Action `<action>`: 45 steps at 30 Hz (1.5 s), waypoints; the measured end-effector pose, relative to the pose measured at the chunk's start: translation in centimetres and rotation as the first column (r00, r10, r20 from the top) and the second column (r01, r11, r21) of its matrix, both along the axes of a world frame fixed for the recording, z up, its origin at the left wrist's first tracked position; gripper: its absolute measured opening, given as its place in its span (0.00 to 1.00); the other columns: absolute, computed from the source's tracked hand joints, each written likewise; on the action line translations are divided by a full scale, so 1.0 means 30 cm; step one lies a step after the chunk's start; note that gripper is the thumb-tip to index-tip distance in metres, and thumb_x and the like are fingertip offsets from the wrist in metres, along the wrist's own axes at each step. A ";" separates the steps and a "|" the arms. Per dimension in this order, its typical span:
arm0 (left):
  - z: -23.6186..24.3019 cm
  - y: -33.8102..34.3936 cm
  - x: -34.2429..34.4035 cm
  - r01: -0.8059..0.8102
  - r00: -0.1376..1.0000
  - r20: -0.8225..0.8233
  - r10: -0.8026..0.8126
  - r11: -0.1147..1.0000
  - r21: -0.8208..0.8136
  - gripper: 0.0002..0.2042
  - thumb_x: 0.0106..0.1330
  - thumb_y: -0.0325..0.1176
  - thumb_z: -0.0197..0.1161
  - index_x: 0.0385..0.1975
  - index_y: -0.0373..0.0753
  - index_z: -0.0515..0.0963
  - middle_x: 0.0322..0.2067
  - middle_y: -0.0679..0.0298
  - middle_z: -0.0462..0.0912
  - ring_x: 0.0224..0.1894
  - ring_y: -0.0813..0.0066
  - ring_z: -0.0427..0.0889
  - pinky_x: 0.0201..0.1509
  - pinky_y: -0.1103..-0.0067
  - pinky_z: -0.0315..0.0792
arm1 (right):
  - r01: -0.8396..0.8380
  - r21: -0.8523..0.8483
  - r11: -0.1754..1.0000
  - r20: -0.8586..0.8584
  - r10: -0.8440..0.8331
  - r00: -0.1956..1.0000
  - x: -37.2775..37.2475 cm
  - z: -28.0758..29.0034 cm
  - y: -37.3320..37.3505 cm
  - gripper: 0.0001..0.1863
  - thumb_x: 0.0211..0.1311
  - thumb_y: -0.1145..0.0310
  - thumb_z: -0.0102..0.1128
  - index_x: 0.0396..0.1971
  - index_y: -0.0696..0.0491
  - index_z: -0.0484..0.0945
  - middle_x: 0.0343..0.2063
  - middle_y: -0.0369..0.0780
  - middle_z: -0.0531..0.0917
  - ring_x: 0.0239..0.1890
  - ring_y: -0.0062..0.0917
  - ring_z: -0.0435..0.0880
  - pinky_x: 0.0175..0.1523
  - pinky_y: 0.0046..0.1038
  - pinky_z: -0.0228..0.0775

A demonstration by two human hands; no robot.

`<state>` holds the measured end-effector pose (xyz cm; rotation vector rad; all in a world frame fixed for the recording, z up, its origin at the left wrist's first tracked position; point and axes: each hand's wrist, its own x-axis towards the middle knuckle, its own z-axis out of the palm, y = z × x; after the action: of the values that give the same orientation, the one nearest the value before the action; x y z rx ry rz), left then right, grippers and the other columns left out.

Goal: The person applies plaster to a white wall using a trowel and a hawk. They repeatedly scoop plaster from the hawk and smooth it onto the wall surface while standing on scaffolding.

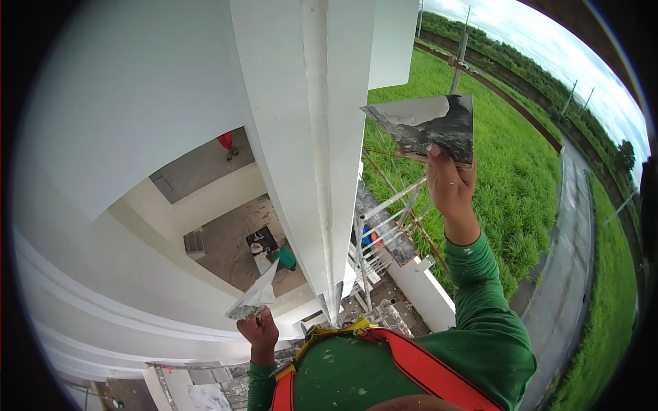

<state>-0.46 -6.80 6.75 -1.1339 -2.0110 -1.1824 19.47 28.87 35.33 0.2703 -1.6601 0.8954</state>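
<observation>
My right hand [449, 185], raised on the right, is closed round the lower edge of a dark, stained putty board [445, 127]. Smooth white putty [415, 111] lies across its upper part. Lower on the left, my left hand [259, 335] grips the handle of a trowel [255, 296] with a whitish, tapering blade pointing up and right. Its handle is mostly hidden in my fingers. Between the two hands runs a tall white wall edge [281, 89], with a rough whitish strip [319, 137] along its length. Neither tool touches it.
I stand high up in a red and yellow harness [425, 366]. Metal scaffolding [394, 205] and a low wall [425, 288] are below right, beyond them grass [504, 226] and a road [569, 274]. Through an opening at left, a person in green [284, 257] is on the floor below.
</observation>
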 end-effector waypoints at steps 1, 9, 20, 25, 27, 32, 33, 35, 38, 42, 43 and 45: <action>-0.006 -0.001 0.014 0.034 0.987 0.155 -0.032 0.999 -0.014 0.14 0.67 0.36 0.65 0.20 0.38 0.75 0.16 0.58 0.74 0.16 0.56 0.71 0.23 0.65 0.59 | 0.248 0.214 0.945 0.021 -0.258 0.966 -0.007 0.084 0.042 0.21 0.61 0.85 0.54 0.54 0.57 0.82 0.55 0.48 0.82 0.57 0.39 0.83 0.55 0.39 0.81; -0.160 -0.019 0.099 -0.026 0.930 0.366 0.024 1.000 0.000 0.19 0.68 0.39 0.64 0.16 0.39 0.69 0.10 0.61 0.68 0.13 0.60 0.69 0.21 0.65 0.59 | 0.683 0.676 -0.276 -0.722 -0.435 0.538 -0.129 0.635 0.306 0.25 0.60 0.61 0.62 0.59 0.30 0.82 0.63 0.34 0.79 0.61 0.32 0.79 0.66 0.39 0.75; -0.243 0.020 0.179 -0.134 0.846 0.532 0.025 0.977 0.168 0.22 0.66 0.37 0.65 0.13 0.37 0.65 0.10 0.57 0.64 0.13 0.54 0.63 0.21 0.63 0.52 | 0.496 0.696 -0.519 -0.715 -0.438 0.545 -0.175 0.784 0.323 0.32 0.63 0.61 0.60 0.69 0.25 0.70 0.70 0.26 0.71 0.69 0.26 0.73 0.72 0.38 0.69; -0.257 0.024 0.189 -0.139 0.833 0.553 0.028 0.977 0.160 0.20 0.65 0.35 0.65 0.14 0.37 0.66 0.11 0.57 0.65 0.13 0.54 0.64 0.20 0.62 0.52 | 0.475 0.691 -0.544 -0.717 -0.433 0.546 -0.198 0.702 0.330 0.32 0.64 0.56 0.59 0.69 0.24 0.70 0.71 0.25 0.70 0.71 0.25 0.71 0.73 0.39 0.67; -0.251 0.024 0.196 -0.136 0.820 0.572 0.028 0.980 0.147 0.20 0.65 0.35 0.66 0.14 0.36 0.67 0.11 0.56 0.65 0.13 0.53 0.65 0.21 0.61 0.52 | 0.476 0.713 -0.515 -0.698 -0.458 0.550 -0.207 0.684 0.347 0.32 0.63 0.54 0.59 0.70 0.24 0.69 0.71 0.25 0.70 0.71 0.25 0.71 0.73 0.39 0.67; -0.199 0.006 0.214 -0.143 0.865 0.489 0.109 0.989 0.033 0.19 0.64 0.35 0.66 0.15 0.35 0.68 0.12 0.53 0.67 0.15 0.48 0.67 0.21 0.60 0.55 | 0.487 0.709 -0.511 -0.702 -0.442 0.558 -0.234 0.668 0.370 0.34 0.61 0.52 0.59 0.70 0.24 0.68 0.72 0.25 0.69 0.71 0.25 0.70 0.73 0.39 0.67; -0.189 0.000 0.216 -0.139 0.860 0.499 0.107 0.990 0.026 0.18 0.64 0.35 0.66 0.15 0.35 0.69 0.13 0.52 0.68 0.16 0.47 0.68 0.22 0.60 0.56 | 0.480 0.717 -0.505 -0.694 -0.451 0.562 -0.236 0.667 0.368 0.34 0.62 0.52 0.59 0.70 0.24 0.68 0.72 0.25 0.69 0.71 0.25 0.70 0.73 0.39 0.67; -0.172 -0.003 0.219 -0.130 0.848 0.519 0.108 0.992 0.005 0.18 0.64 0.36 0.66 0.16 0.35 0.70 0.14 0.51 0.70 0.17 0.45 0.70 0.22 0.59 0.57 | 0.469 0.725 -0.504 -0.686 -0.463 0.562 -0.239 0.664 0.365 0.34 0.62 0.53 0.59 0.70 0.24 0.68 0.72 0.25 0.69 0.71 0.26 0.70 0.72 0.39 0.68; -0.163 -0.004 0.218 -0.129 0.835 0.538 0.118 0.992 -0.018 0.16 0.64 0.37 0.66 0.18 0.34 0.73 0.15 0.51 0.72 0.18 0.44 0.72 0.23 0.58 0.59 | 0.465 0.725 -0.508 -0.686 -0.467 0.558 -0.236 0.661 0.355 0.34 0.61 0.54 0.60 0.70 0.24 0.68 0.72 0.25 0.69 0.71 0.26 0.70 0.72 0.38 0.68; -0.172 -0.005 0.210 -0.123 0.839 0.533 0.108 0.992 -0.008 0.16 0.65 0.38 0.66 0.20 0.34 0.74 0.15 0.51 0.72 0.18 0.45 0.71 0.23 0.58 0.59 | 0.459 0.716 -0.526 -0.694 -0.469 0.545 -0.228 0.663 0.343 0.35 0.60 0.54 0.62 0.71 0.24 0.67 0.72 0.25 0.69 0.71 0.26 0.70 0.72 0.38 0.69; -0.174 -0.007 0.208 -0.115 0.841 0.531 0.101 0.993 -0.007 0.16 0.65 0.38 0.66 0.20 0.34 0.74 0.14 0.52 0.71 0.17 0.45 0.70 0.23 0.58 0.59 | 0.455 0.715 -0.531 -0.696 -0.474 0.540 -0.225 0.664 0.340 0.36 0.60 0.54 0.62 0.71 0.24 0.67 0.72 0.25 0.69 0.71 0.26 0.70 0.72 0.38 0.69; -0.177 -0.010 0.202 -0.095 0.834 0.543 0.097 0.995 -0.032 0.15 0.65 0.37 0.66 0.21 0.34 0.74 0.14 0.52 0.71 0.17 0.45 0.70 0.23 0.58 0.59 | 0.454 0.719 -0.526 -0.692 -0.476 0.543 -0.221 0.666 0.331 0.36 0.60 0.54 0.62 0.71 0.24 0.67 0.72 0.25 0.69 0.71 0.25 0.70 0.72 0.37 0.69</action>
<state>5.61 -7.10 1.45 -0.7281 -2.4489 -1.5804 12.83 38.80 55.30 0.3530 -1.7534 -1.5582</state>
